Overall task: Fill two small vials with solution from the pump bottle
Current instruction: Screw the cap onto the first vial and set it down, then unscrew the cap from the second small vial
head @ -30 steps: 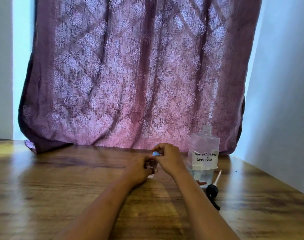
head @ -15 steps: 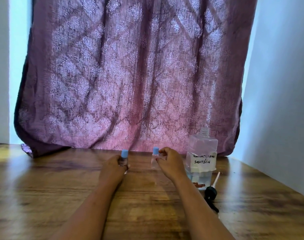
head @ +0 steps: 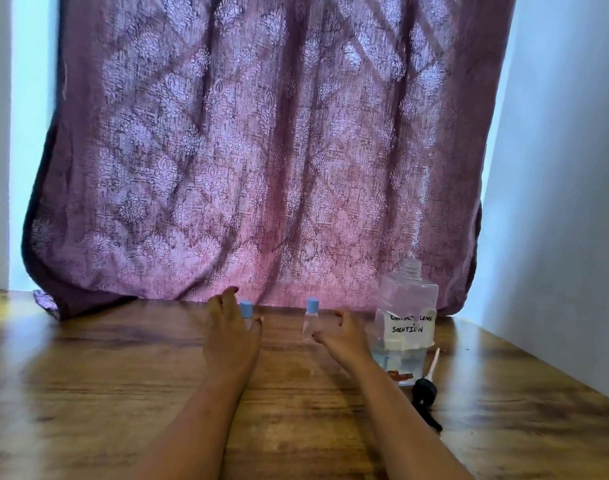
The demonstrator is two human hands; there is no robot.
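Note:
Two small clear vials with blue caps stand upright on the wooden table [head: 105, 393]. The left vial [head: 246, 311] is partly hidden behind my left hand [head: 231, 336], whose fingers are spread loose beside it. The right vial [head: 311, 320] stands free, just left of my right hand [head: 342, 336], which is open with fingers relaxed and holds nothing. The clear square bottle [head: 407, 320] labelled "solution" stands uncapped at the right, with liquid low in it. Its black pump head [head: 425, 389] with the white tube lies on the table in front of it.
A purple patterned curtain [head: 261, 150] hangs behind the table's far edge. A white wall [head: 566, 202] runs along the table's right side.
Both hands have let go of the capped vials, which now stand apart on the table. The fingers have opened and drawn slightly back.

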